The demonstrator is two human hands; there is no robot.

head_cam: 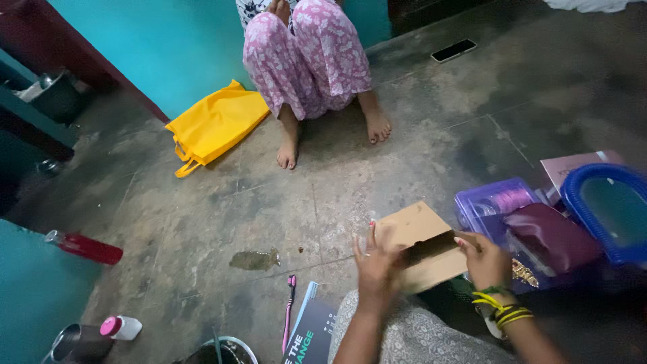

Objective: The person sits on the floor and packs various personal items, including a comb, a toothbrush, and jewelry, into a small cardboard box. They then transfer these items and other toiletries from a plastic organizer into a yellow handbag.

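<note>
A flat brown cardboard box (421,246) is held low over the concrete floor (377,155), at the lower right of the view. The left hand (375,264) is clasped on the box's left end, fingers spread upward along the flap. The right hand (486,261) is closed on the right end; yellow and dark bangles (502,310) are worn at that wrist. A dark slot is seen where the box's flap is lifted.

Just right of the box, a clear purple container (490,205) is noted, with a maroon pouch (552,236) lying against it and a blue-rimmed mirror (610,212) further right. A pink toothbrush (290,313) lies on the floor left of the left hand.

Opposite, another person's legs in pink floral trousers (306,57) are seen, with a yellow bag (216,125) just beside them and a phone (453,50) on the floor behind.
</note>
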